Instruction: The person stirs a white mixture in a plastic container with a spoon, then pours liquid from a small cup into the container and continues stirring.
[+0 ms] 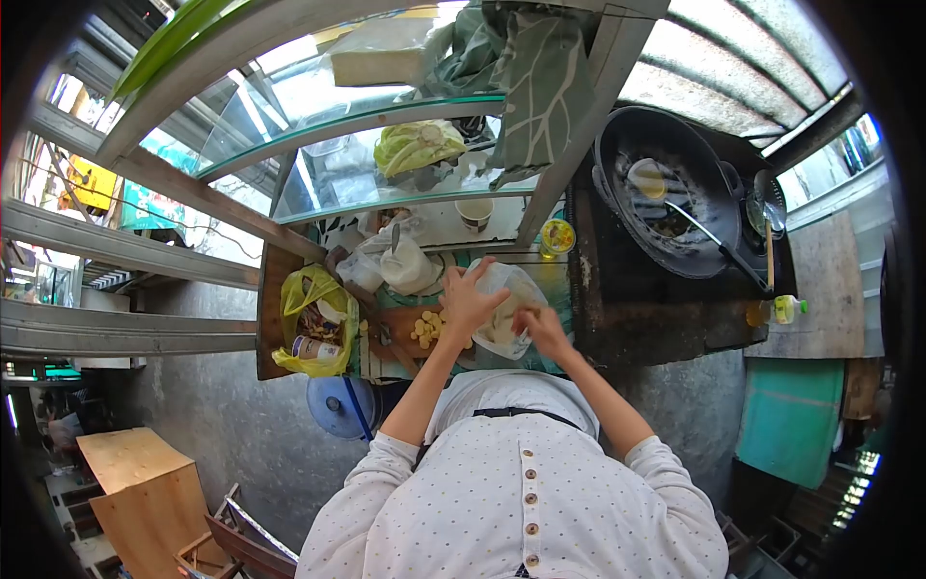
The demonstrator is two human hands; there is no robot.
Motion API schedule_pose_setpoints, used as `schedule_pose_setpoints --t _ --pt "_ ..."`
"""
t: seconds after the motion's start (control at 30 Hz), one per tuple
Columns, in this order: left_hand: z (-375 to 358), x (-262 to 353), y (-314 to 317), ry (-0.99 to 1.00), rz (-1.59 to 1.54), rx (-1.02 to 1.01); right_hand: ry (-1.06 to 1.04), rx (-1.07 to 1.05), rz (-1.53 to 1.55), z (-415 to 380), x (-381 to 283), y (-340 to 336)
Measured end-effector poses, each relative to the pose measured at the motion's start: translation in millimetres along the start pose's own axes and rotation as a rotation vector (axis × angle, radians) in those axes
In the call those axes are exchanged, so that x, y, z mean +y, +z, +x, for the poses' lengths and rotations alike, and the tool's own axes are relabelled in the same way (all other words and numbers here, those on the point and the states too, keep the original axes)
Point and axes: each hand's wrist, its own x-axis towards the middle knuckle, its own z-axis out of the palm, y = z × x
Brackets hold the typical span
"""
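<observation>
A pale, translucent plastic tub (523,289) stands in front of me with whitish, doughy food in it. Along its left rim, my left hand (470,299) has its fingers spread. My right hand (543,330) reaches over the tub's right side with its fingers bent together; whatever is between them is too small to make out. Left of the tub, several yellowish round slices (425,328) lie on a wooden board (394,317), partly covered by my left forearm. Behind the board is an open bag of white powder (408,270).
On the right, a large black wok (627,227) holds a ladle (714,236) and something pale. A yellow bag (289,299) of scraps sits at left. Glass shelves (347,207) rise in front. A yellow-lidded jar (557,237) and a paper cup (475,212) stand behind the tub.
</observation>
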Motion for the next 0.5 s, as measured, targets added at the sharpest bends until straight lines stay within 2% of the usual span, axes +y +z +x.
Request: schedule_pose_setpoints --t 0.03,0.1,0.17,0.23,0.3,0.33,0.4,0.43,0.5 --pt "0.5 1.9 -1.5 -0.015 0.015 -0.007 -0.052 -0.026 -0.105 -0.1 7.3 3.8" --pt "3.0 3.4 -0.7 0.0 0.026 0.007 -0.043 -0.031 -0.118 0.2 4.4 -0.8" --pt "-0.9 -0.1 0.8 0.0 0.033 0.01 -0.035 0.094 0.095 -6.2 -16.2 -1.5" --pt "-1.7 -0.8 2.1 0.012 0.025 0.032 -0.057 0.118 0.141 -8.1 -7.0 0.1" --pt "-1.2 -0.4 1.2 0.004 0.016 0.028 -0.07 0.023 -0.162 -5.8 14.2 1.5" --pt "-0.4 -0.4 0.2 -0.005 0.007 0.023 -0.074 0.023 -0.16 -5.0 14.9 -4.0" --pt "1.0 -3.3 -0.4 -0.006 0.009 0.023 0.078 -0.157 -0.071 -5.3 8.2 -17.1" --pt "0.0 -3.8 0.6 -0.005 0.009 0.014 0.082 -0.155 -0.07 -9.7 -4.2 -21.7" --pt "-0.1 -2.2 1.9 -0.012 0.015 0.016 0.175 -0.347 -0.174 -18.1 -29.9 -34.2"
